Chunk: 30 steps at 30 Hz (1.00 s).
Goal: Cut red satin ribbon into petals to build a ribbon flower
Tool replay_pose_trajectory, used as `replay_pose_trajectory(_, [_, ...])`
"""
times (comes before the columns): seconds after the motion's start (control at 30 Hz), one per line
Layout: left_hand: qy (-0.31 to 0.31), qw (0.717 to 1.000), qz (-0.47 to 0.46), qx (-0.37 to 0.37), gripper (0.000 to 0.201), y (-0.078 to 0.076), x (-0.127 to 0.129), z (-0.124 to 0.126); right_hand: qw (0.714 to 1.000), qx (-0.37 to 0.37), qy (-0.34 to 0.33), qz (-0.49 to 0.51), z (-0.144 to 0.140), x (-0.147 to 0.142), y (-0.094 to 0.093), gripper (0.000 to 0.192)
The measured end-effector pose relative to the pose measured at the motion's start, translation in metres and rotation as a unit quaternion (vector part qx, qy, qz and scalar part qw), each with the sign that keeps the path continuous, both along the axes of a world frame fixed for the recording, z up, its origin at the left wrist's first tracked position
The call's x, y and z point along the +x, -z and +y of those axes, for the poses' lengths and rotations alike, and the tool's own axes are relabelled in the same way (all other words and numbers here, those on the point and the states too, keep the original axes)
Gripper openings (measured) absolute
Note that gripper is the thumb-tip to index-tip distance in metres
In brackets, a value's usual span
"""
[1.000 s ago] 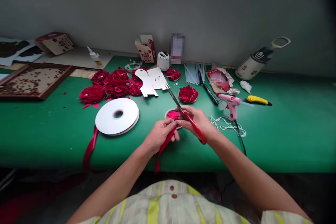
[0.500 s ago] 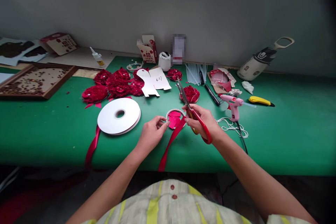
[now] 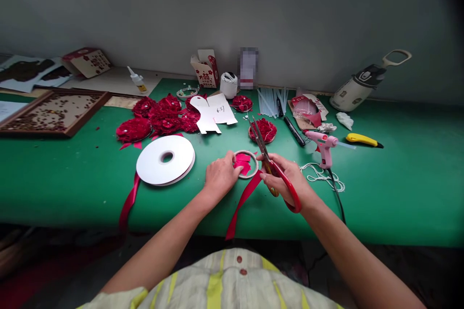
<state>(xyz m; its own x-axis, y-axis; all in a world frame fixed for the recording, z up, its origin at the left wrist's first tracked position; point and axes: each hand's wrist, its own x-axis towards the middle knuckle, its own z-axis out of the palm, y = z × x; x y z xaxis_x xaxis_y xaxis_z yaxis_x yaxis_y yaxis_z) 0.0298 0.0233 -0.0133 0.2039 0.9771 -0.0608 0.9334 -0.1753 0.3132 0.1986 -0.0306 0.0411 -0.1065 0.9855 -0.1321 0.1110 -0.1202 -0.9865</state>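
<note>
My left hand is at the left rim of a pale ring, fingers drawn together and thumb over the red ribbon pieces inside it. Whatever its fingertips hold, if anything, is hidden. Red-handled scissors rest in my right hand, blades pointing up and away. The same hand pinches a length of red ribbon, which hangs toward the table's front edge. Left of my left hand lies a white ribbon spool with red ribbon trailing from it. A red fabric flower sits just behind the scissor blades.
Several red flowers lie behind the spool, beside a white card cutout. To the right are a pink glue gun, white cord, a yellow cutter, a black marker and a bottle.
My left hand has moved right, onto the ring's left side, and its thumb now reaches over the red pieces. My right hand, with scissors and ribbon, has shifted slightly right and nearer.
</note>
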Motion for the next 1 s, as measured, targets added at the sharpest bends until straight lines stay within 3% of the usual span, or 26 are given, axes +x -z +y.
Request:
replay_pose_trajectory(0.13, [-0.004,0.999,-0.049,0.014,0.025,-0.003,-0.004,0.001,1.0,0.008,0.009,-0.014,0.006,0.001,0.001,0.033])
replay_pose_trajectory(0.2, [-0.012,0.991,-0.131,0.03,0.023,-0.007,-0.014,-0.004,0.999,0.012,0.019,-0.029,0.01,0.0,0.001,0.033])
replay_pose_trajectory(0.3, [-0.042,0.956,-0.285,0.047,0.022,-0.015,-0.026,-0.017,0.999,0.012,0.029,-0.042,0.017,-0.004,0.0,0.032])
replay_pose_trajectory(0.37, [-0.044,0.925,-0.377,-0.006,0.025,-0.02,-0.027,-0.029,0.998,0.011,0.03,-0.05,0.021,-0.009,0.0,0.033])
replay_pose_trajectory(0.47, [-0.026,0.871,-0.467,-0.15,0.031,-0.018,-0.016,-0.047,0.997,0.013,0.035,-0.069,0.028,-0.014,0.003,0.036])
replay_pose_trajectory(0.53, [-0.044,0.844,-0.498,-0.192,0.037,-0.013,-0.007,-0.055,0.995,0.017,0.045,-0.088,0.034,-0.016,0.006,0.038])
replay_pose_trajectory(0.63, [-0.102,0.807,-0.537,-0.222,0.03,-0.008,-0.001,-0.06,0.992,0.02,0.055,-0.11,0.042,-0.015,0.01,0.039])
replay_pose_trajectory(0.83, [-0.13,0.715,-0.61,-0.317,0.028,-0.017,-0.009,-0.053,0.99,-0.005,0.066,-0.128,0.038,-0.006,0.008,0.034])
replay_pose_trajectory(1.0, [-0.159,0.716,-0.612,-0.296,0.03,-0.016,-0.011,-0.049,0.986,-0.038,0.04,-0.158,-0.002,0.021,-0.005,0.037])
